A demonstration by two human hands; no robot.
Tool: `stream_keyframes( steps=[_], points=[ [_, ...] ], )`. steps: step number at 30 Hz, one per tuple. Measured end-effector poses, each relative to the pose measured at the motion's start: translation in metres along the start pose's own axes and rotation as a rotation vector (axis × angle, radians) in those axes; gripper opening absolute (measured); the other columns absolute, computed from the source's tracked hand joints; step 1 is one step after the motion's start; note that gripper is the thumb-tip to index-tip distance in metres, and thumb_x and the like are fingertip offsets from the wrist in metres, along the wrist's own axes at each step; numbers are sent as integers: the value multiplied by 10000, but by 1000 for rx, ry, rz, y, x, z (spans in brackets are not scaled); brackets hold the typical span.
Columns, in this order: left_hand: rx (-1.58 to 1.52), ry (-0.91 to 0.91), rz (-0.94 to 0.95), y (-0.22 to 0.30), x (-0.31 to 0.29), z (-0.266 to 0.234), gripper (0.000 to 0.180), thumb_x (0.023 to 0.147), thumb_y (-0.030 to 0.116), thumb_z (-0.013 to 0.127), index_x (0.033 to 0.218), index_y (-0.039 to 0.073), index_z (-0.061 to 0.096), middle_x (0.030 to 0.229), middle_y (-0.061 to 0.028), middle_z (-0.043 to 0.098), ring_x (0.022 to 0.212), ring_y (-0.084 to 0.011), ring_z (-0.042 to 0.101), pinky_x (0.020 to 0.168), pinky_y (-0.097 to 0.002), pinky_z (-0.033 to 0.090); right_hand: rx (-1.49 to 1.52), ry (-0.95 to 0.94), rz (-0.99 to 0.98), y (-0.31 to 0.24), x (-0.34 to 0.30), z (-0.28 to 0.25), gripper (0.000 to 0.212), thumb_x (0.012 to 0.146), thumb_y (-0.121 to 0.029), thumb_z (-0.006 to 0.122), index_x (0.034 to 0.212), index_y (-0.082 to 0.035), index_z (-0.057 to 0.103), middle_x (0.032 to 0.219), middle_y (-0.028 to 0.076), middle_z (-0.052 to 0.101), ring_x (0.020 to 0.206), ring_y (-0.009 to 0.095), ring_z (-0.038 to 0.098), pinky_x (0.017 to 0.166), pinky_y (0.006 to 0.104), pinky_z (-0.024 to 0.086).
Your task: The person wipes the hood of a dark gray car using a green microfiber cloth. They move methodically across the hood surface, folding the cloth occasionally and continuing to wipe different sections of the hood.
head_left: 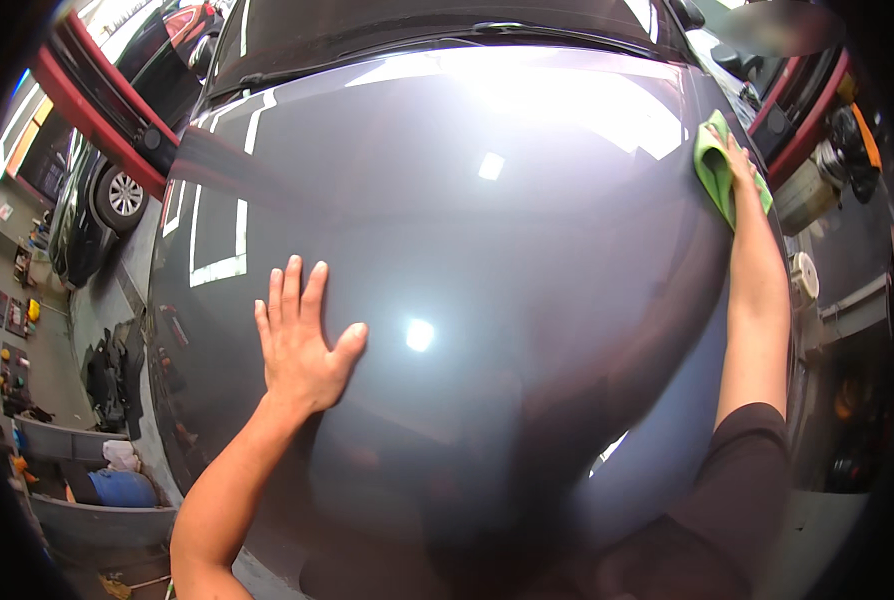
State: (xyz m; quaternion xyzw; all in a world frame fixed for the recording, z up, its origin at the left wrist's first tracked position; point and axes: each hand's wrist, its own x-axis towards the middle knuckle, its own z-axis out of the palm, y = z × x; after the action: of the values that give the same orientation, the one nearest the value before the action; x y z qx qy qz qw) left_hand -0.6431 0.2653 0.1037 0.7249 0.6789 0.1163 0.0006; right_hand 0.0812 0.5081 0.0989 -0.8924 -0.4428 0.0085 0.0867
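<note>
A glossy dark grey car hood (437, 250) fills the middle of the head view, with bright reflections across it. My left hand (304, 345) rests flat on the hood's left half, fingers spread, holding nothing. At the far right, close to the hood's side edge and the windshield, my right hand (741, 168) grips a green cloth (712, 165) against the paint. The cloth is bunched, with folds sticking out on both sides of the hand. Part of the right fingers is hidden by the cloth.
Beyond the hood are the windshield and wiper (507, 40). Red lift posts (97, 110) stand to either side. Another dark car (107, 200) is at the left. A grey bin with a blue container (124, 488) sits lower left; a white roll (805, 276) is on the right.
</note>
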Motion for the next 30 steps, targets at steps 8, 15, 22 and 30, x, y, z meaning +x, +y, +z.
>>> stream_keyframes(
  steps=[8, 15, 22, 30],
  points=[
    [-50, 23, 22, -1, -3, 0, 860, 908, 564, 605, 1592, 112, 347, 1691, -176, 211, 1576, -385, 133, 1242, -624, 80, 135, 55, -401, -364, -86, 32, 851, 972, -727, 392, 1625, -186, 321, 1675, 131, 319, 1558, 325, 270, 1272, 538, 143],
    [39, -20, 57, -4, 0, 0, 860, 899, 625, 619, 1534, 82, 417, 1631, -213, 317, 1535, -458, 205, 1180, -705, 184, 73, -167, -1485, -636, -482, 40, 838, 969, -709, 435, 1604, -165, 383, 1663, 114, 356, 1565, 305, 263, 1277, 541, 114],
    [-53, 12, 5, 2, -1, -7, 867, 909, 578, 603, 1599, 118, 353, 1688, -182, 237, 1568, -399, 158, 1241, -622, 105, 270, -192, -1233, -529, -337, 17, 962, 845, -831, 522, 1575, -208, 442, 1635, 72, 410, 1524, 302, 343, 1245, 473, 281],
    [-78, -13, -9, 3, 0, 1, 871, 898, 581, 582, 1596, 115, 351, 1691, -195, 212, 1573, -413, 125, 1241, -640, 75, 69, -49, -392, -336, -82, -2, 905, 943, -809, 376, 1648, -253, 263, 1713, 75, 232, 1590, 320, 157, 1260, 624, 97]
  ],
)
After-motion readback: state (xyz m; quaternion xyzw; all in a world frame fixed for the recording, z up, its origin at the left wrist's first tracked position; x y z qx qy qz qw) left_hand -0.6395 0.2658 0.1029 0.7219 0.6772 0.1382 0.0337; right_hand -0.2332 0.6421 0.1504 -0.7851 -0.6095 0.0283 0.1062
